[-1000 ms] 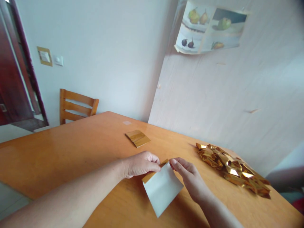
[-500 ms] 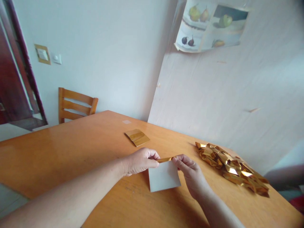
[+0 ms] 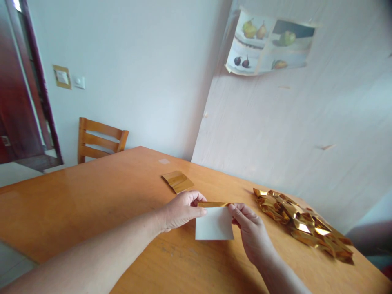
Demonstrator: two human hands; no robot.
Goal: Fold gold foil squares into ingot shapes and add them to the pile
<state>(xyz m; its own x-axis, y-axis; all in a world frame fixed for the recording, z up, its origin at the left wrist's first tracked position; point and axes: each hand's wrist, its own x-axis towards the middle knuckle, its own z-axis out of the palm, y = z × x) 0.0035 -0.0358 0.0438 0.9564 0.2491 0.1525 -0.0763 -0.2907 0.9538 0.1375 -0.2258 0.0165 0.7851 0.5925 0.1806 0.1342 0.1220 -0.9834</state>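
Between my hands is a square sheet of gold foil paper [image 3: 214, 224], its white side facing me. A narrow strip along its top edge is folded over and shows gold. My left hand [image 3: 186, 209] pinches the upper left corner between thumb and fingers. At the upper right corner, my right hand [image 3: 245, 218] grips the folded edge the same way. The sheet hangs down from the fold, just above the table. Beyond my left hand lies a stack of gold paper squares [image 3: 178, 181].
A pile of folded gold paper pieces [image 3: 301, 222] covers the right side of the wooden table [image 3: 92, 192]. A wooden chair [image 3: 102, 141] stands at the far left edge. Behind the table rise a wall and a pale board [image 3: 260, 126] with fruit pictures [image 3: 269, 45].
My right hand has slid slightly outward along the fold, so more of the gold strip shows. The sheet's lower edge has tilted up and lies level. The view has shifted a little.
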